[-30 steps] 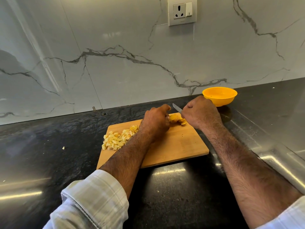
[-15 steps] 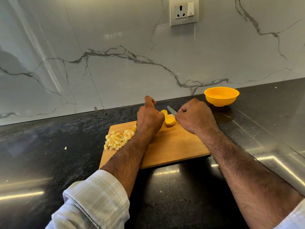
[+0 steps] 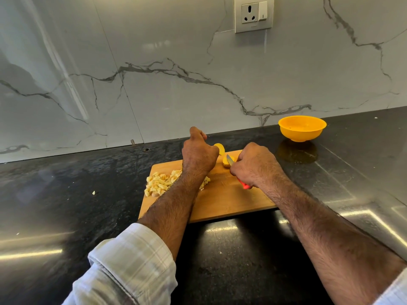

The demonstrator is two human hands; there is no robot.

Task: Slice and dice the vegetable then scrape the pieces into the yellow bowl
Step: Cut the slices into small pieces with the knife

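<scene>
Ahead of you a white marble-look backsplash with grey veins rises behind a glossy black countertop. You see 1 wall socket with a switch high on the backsplash. A small pale scrap lies on the countertop at your left.

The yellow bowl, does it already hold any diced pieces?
No, the yellow bowl looks empty; the diced pieces lie on the cutting board.
</scene>
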